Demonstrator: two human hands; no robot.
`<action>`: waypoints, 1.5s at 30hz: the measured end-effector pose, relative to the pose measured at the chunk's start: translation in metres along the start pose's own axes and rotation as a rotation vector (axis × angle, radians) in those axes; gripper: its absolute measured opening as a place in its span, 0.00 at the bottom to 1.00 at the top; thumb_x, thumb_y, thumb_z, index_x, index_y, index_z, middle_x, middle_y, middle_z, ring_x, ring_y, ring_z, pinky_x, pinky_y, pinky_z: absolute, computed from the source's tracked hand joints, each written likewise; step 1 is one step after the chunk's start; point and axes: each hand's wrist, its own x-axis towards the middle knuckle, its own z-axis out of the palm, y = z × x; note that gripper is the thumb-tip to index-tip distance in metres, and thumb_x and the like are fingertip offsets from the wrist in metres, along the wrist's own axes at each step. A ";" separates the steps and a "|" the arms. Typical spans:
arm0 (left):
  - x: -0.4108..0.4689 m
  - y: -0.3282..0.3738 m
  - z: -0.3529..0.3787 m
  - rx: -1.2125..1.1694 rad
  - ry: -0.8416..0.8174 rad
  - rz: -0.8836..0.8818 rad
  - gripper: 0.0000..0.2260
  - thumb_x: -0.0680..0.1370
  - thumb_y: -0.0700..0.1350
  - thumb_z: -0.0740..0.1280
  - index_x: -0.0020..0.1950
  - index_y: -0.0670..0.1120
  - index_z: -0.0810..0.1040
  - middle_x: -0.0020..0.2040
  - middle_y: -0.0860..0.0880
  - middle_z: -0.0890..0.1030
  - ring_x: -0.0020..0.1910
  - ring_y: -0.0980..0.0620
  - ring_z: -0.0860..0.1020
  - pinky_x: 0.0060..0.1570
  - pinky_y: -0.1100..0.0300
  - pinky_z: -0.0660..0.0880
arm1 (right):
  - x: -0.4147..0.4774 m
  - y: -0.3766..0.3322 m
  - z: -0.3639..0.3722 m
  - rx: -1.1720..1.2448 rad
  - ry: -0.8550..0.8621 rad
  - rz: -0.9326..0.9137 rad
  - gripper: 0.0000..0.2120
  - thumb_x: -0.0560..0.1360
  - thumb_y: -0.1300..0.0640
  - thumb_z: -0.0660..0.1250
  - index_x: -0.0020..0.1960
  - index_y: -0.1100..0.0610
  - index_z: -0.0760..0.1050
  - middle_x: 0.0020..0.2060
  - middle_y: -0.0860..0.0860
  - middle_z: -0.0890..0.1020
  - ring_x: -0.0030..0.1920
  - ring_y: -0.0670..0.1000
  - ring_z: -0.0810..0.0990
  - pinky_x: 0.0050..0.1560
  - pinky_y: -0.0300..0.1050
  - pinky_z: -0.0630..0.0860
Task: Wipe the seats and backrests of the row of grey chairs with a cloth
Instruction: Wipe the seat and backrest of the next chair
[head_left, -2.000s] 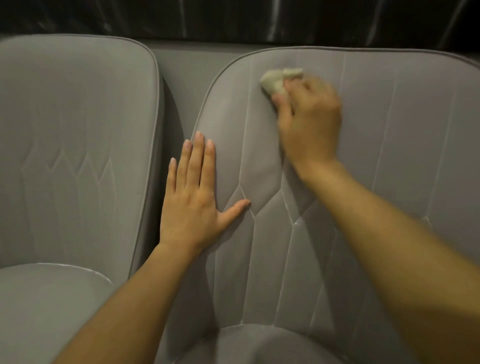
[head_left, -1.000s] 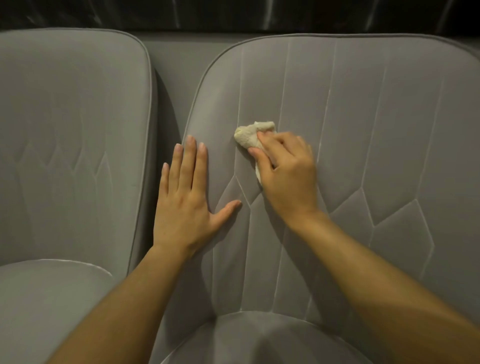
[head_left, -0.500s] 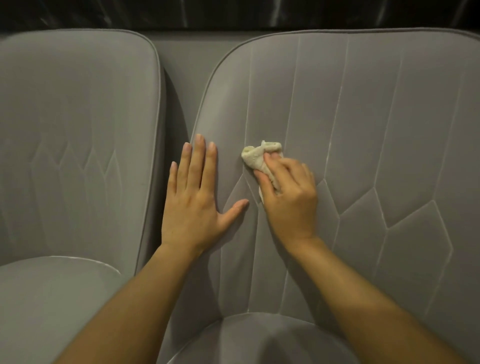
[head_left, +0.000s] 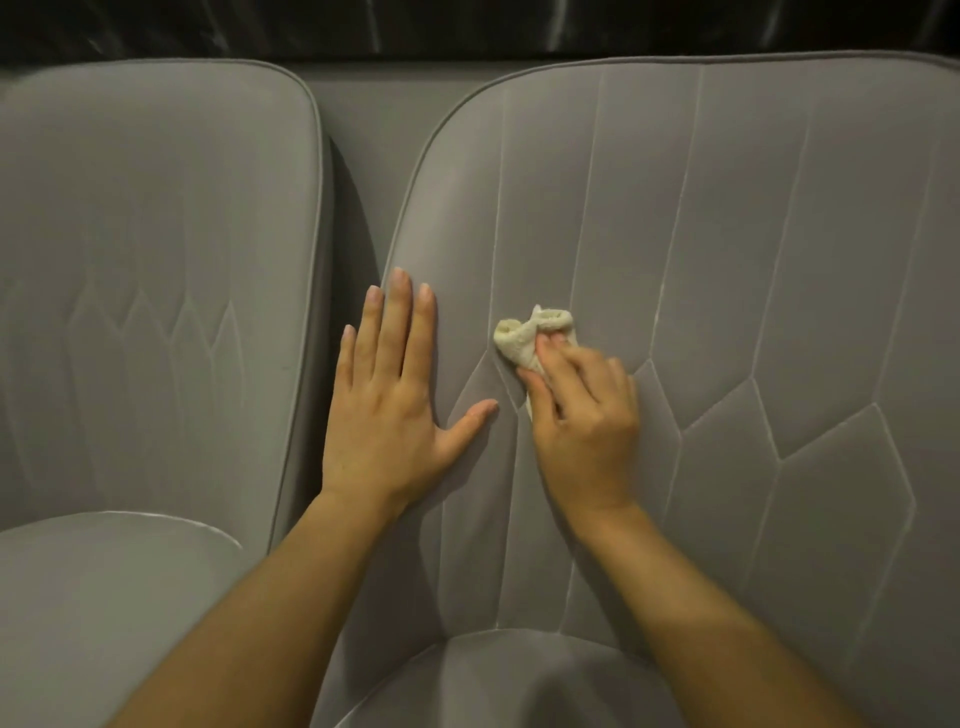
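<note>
Cloth (head_left: 524, 338) clenched in right grip (head_left: 582, 421), pressed on backrest (head_left: 727, 234); left grip (head_left: 384, 415) lay flat, released, bracing. Overlapping strokes along seams (head_left: 675, 218) seemed best.

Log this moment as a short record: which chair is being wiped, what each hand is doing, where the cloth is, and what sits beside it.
surface being wiped: backrest of the right chair
left hand: flat, fingers straight, resting on the backrest near its left edge
right hand: grips the cloth and presses it to the backrest
cloth: cream, bunched, at mid height, just right of the left hand, not touching it
left chair: alongside, neither hand on it
</note>
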 end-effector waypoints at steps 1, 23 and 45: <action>-0.002 0.000 0.000 0.004 -0.006 -0.003 0.43 0.74 0.69 0.54 0.78 0.48 0.38 0.78 0.49 0.39 0.77 0.49 0.40 0.75 0.48 0.44 | -0.003 0.002 -0.001 0.024 -0.014 -0.005 0.11 0.73 0.60 0.68 0.53 0.64 0.80 0.45 0.57 0.83 0.36 0.59 0.78 0.37 0.50 0.75; -0.047 -0.015 0.011 -0.031 -0.009 0.023 0.41 0.75 0.66 0.55 0.78 0.46 0.38 0.77 0.48 0.38 0.77 0.48 0.42 0.75 0.48 0.44 | -0.028 -0.011 -0.014 0.198 -0.013 0.077 0.12 0.74 0.59 0.65 0.54 0.65 0.79 0.42 0.59 0.81 0.39 0.58 0.78 0.42 0.51 0.75; -0.069 -0.021 0.015 -0.021 0.034 0.038 0.39 0.76 0.60 0.56 0.77 0.42 0.40 0.77 0.46 0.43 0.77 0.48 0.42 0.75 0.50 0.44 | -0.039 -0.013 -0.004 0.256 0.141 0.246 0.14 0.74 0.60 0.67 0.58 0.63 0.77 0.48 0.57 0.79 0.47 0.54 0.78 0.51 0.42 0.73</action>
